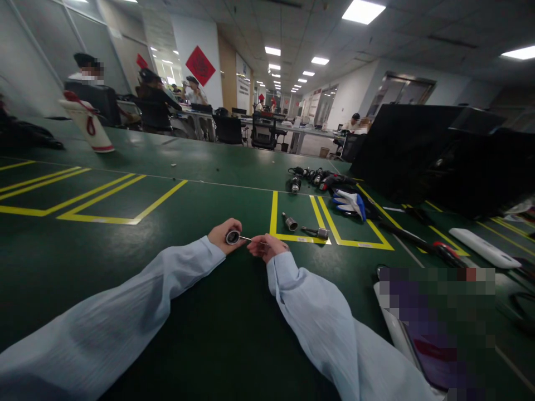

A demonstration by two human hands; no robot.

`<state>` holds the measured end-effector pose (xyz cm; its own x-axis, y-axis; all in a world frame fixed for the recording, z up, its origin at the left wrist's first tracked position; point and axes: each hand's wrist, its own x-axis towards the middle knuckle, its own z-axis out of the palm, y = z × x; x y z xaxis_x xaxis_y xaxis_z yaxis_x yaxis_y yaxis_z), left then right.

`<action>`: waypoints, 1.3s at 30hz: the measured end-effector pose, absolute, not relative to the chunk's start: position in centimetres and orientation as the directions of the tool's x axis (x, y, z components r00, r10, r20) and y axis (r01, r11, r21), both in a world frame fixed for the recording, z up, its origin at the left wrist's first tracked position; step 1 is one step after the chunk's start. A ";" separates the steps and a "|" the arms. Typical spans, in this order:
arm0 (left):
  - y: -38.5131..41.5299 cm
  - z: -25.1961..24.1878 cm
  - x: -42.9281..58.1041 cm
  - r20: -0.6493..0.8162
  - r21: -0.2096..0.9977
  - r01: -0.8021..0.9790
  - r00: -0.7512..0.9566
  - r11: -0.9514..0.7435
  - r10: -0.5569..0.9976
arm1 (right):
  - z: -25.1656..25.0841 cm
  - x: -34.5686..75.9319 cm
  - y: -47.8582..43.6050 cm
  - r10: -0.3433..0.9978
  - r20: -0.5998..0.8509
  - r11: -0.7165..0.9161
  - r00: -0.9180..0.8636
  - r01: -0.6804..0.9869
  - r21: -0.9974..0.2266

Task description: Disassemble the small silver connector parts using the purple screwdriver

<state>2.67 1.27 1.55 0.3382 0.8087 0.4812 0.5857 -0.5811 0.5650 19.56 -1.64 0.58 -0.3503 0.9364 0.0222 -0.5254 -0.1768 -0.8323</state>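
Note:
My left hand (218,236) is closed round a short metal cylinder (232,236), its open round end facing me. A thin metal rod (246,239) runs from beside that cylinder to my right hand (267,247), whose fingers pinch it. Whether the rod's tip touches the cylinder or goes into it, I cannot tell. Beyond my right hand, two similar metal cylinders with dark shanks lie on the green table (200,312): one cylinder (291,224) is tilted toward me, the other cylinder (322,233) lies on its side.
Yellow tape (273,214) marks boxes on the table. Behind them lie dark metal parts (295,185) and a blue-and-white glove (350,204). To the right are a phone (426,340), a white bar (485,248) and black screens (409,150). A white cup (90,122) stands far left. People sit beyond.

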 end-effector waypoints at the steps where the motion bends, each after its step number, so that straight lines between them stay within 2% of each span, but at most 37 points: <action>1: 1.2 1.7 2.6 0.480 0.531 0.605 0.362 -0.593 0.799 | 0.6 19.4 -1.7 0.945 0.038 -0.130 -0.324 -0.480 -0.867; 4: 1.2 1.8 2.6 0.466 0.494 0.616 0.408 -0.614 0.785 | 0.6 18.8 -2.2 0.954 0.149 0.053 -0.260 -0.343 -0.938; 8: 1.3 1.8 2.6 0.461 0.490 0.618 0.414 -0.614 0.785 | 0.9 18.6 -2.5 0.937 0.273 0.218 -0.219 -0.244 -0.945; 18: 1.0 2.4 3.0 0.487 0.530 0.576 0.396 -0.623 0.779 | 0.7 18.8 -1.7 0.936 0.221 0.115 -0.274 -0.356 -0.928; 23: 1.0 2.3 3.2 0.488 0.566 0.569 0.353 -0.597 0.798 | 0.6 18.6 -2.0 0.947 0.194 0.094 -0.256 -0.357 -0.929; 30: 1.3 2.1 3.2 0.545 0.396 0.664 0.385 -0.634 0.745 | 0.9 19.1 -2.0 0.930 0.249 0.162 -0.272 -0.304 -0.939; 39: 2.0 1.4 2.8 0.553 0.529 0.560 0.344 -0.638 0.759 | 0.1 18.6 -1.8 0.933 0.211 0.080 -0.291 -0.404 -0.911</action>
<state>2.77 2.04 1.44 0.3439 0.7593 0.5525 0.5597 -0.6382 0.5287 18.58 -1.76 0.14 -0.2907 0.9333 0.2109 -0.4037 0.0802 -0.9114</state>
